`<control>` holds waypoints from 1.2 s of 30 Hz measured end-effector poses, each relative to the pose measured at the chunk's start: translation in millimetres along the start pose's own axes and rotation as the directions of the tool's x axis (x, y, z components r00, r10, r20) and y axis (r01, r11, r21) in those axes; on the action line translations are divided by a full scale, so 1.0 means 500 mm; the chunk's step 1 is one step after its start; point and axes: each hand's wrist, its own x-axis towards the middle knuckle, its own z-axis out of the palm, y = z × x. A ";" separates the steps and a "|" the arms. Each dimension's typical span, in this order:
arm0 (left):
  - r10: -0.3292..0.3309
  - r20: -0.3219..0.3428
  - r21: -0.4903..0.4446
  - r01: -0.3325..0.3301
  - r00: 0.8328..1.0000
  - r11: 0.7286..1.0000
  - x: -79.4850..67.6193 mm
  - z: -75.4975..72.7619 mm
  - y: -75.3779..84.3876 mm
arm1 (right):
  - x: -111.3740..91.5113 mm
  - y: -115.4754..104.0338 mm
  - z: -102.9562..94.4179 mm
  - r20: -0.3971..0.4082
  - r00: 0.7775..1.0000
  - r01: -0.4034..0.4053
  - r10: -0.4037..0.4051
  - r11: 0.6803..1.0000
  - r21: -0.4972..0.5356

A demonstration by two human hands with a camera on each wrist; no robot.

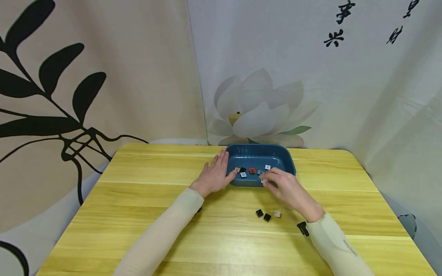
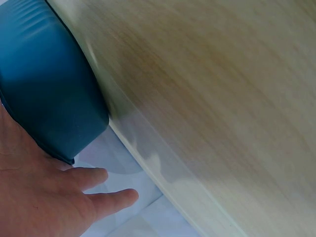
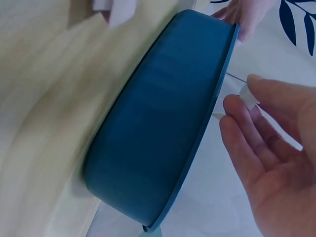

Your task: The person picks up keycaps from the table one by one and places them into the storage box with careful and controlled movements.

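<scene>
A dark blue tray with raised walls lies at the far side of the table. My left hand rests along its left rim with fingers straight; the left wrist view shows that hand against the tray's outer wall. Over the front right of the tray, my right hand pinches a small white block between thumb and fingertips. Inside lie several small square blocks, among them a red one, a black one and white ones, such as the white block near the front.
On the wooden table, in front of the tray, lie two black blocks and a pale block. A printed curtain hangs right behind the table's back edge. Dark wrist straps show at the sleeves.
</scene>
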 end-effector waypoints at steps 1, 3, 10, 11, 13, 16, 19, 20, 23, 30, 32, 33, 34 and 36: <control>0.000 -0.001 -0.001 0.000 1.000 1.000 0.000 0.000 0.000 | 0.003 0.001 -0.001 0.003 1.000 -0.007 0.007 1.000 0.000; 0.000 -0.001 -0.001 0.000 1.000 1.000 0.000 -0.001 0.001 | 0.010 0.002 -0.001 0.008 1.000 -0.020 0.020 1.000 0.002; 0.002 0.003 0.005 -0.002 1.000 1.000 0.000 -0.001 0.001 | 0.039 0.012 0.000 0.022 0.998 -0.059 0.059 0.998 0.016; 0.002 0.003 0.008 -0.002 1.000 1.000 0.000 -0.001 0.001 | 0.043 0.014 0.000 0.025 0.998 -0.065 0.065 0.998 0.013; 0.003 0.002 0.011 -0.003 1.000 1.000 0.000 -0.001 0.000 | 0.051 0.016 0.001 0.034 0.996 -0.077 0.077 0.997 0.009; 0.004 0.002 0.009 -0.004 1.000 1.000 0.001 0.000 -0.001 | 0.062 0.019 0.005 0.054 0.994 -0.094 0.094 0.996 0.004; 0.006 0.005 0.004 -0.006 1.000 1.000 0.001 0.001 -0.002 | 0.073 0.023 0.012 0.075 0.991 -0.107 0.107 0.994 0.002; 0.007 0.005 0.002 -0.007 1.000 1.000 0.000 0.001 -0.002 | 0.076 0.025 0.014 0.083 0.990 -0.113 0.113 0.994 0.001; 0.008 0.004 -0.001 -0.008 1.000 1.000 -0.001 0.000 -0.002 | 0.087 0.029 0.022 0.116 0.985 -0.126 0.126 0.992 -0.006; 0.005 0.001 -0.003 -0.005 1.000 1.000 0.000 0.000 0.000 | 0.111 0.038 0.034 0.213 0.965 -0.156 0.153 0.988 -0.005; 0.007 -0.002 -0.003 -0.007 1.000 1.000 0.001 0.001 -0.001 | 0.116 0.041 0.037 0.237 0.959 -0.162 0.157 0.987 0.000; 0.006 -0.002 -0.003 -0.006 1.000 1.000 0.001 0.001 -0.001 | 0.119 0.043 0.039 0.248 0.956 -0.164 0.158 0.986 0.005; 0.006 -0.001 -0.003 -0.006 1.000 1.000 0.001 0.001 -0.002 | 0.121 0.045 0.041 0.259 0.953 -0.167 0.160 0.986 0.008; 0.004 0.002 -0.004 -0.004 1.000 1.000 0.001 0.001 -0.002 | 0.124 0.050 0.044 0.282 0.946 -0.172 0.162 0.985 0.009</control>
